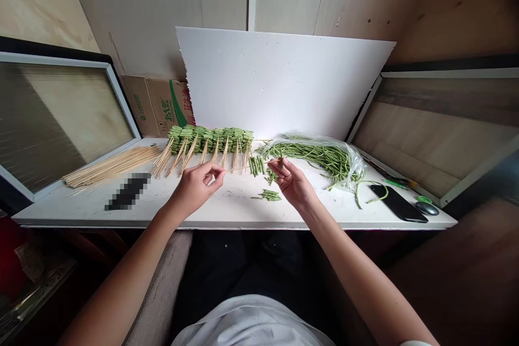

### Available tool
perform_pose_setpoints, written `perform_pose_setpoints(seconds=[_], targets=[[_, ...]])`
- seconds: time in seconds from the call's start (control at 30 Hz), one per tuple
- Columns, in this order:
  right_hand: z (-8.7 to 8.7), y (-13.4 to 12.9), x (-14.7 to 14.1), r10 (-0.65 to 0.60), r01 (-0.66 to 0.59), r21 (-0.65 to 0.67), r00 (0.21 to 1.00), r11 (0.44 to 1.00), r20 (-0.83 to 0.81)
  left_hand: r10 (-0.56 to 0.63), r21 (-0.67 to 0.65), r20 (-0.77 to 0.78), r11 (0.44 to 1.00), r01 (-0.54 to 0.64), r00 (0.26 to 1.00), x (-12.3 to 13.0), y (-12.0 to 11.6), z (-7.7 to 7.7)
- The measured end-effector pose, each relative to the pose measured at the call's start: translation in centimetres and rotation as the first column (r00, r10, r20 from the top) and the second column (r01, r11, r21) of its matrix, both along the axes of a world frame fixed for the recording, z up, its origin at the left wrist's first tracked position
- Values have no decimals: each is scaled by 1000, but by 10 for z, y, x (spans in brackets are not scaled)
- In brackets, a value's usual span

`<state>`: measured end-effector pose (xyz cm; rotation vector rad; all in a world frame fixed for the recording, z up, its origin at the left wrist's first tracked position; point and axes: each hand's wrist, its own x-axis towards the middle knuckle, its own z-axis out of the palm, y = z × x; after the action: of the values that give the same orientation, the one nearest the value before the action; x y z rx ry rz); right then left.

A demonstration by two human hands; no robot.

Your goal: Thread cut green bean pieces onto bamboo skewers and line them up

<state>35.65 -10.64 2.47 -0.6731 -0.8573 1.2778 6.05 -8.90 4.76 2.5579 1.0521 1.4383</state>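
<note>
My left hand point(201, 181) pinches the end of a thin bamboo skewer point(237, 169), held level above the white table. Several short cut pieces of green bean point(257, 166) are threaded side by side near its far end. At that tip, my right hand point(292, 183) holds one more short bean piece point(281, 158) upright between thumb and fingers. Below the hands, a small pile of cut bean pieces point(271, 195) lies on the table. Behind the left hand, finished bean skewers point(211, 138) are stacked in a row, their bare sticks pointing toward me.
Loose bamboo skewers point(113, 166) lie at the left. Long green beans point(320, 157) spill from a clear plastic bag point(354, 159) at the right. Near the right edge are a black phone point(399, 204) and a computer mouse point(426, 208). A white foam board point(279, 81) stands behind.
</note>
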Motion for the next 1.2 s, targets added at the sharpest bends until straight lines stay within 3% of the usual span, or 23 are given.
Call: perform_pose_setpoints(seconds=[0.37,0.97,1.2], targets=[[2,-2,-3,-15,15,-5,998,1000,-62,-17,16,13,1000,17,1000,0,2,-1],[-1,-1,-8,-224,221,57,973,974,57,-18,154,-39,988,24,999,-1,-2,3],[1,-4,-9,-201,198,49,976,979,78,-32,155,-36,987,37,999,0,-6,5]])
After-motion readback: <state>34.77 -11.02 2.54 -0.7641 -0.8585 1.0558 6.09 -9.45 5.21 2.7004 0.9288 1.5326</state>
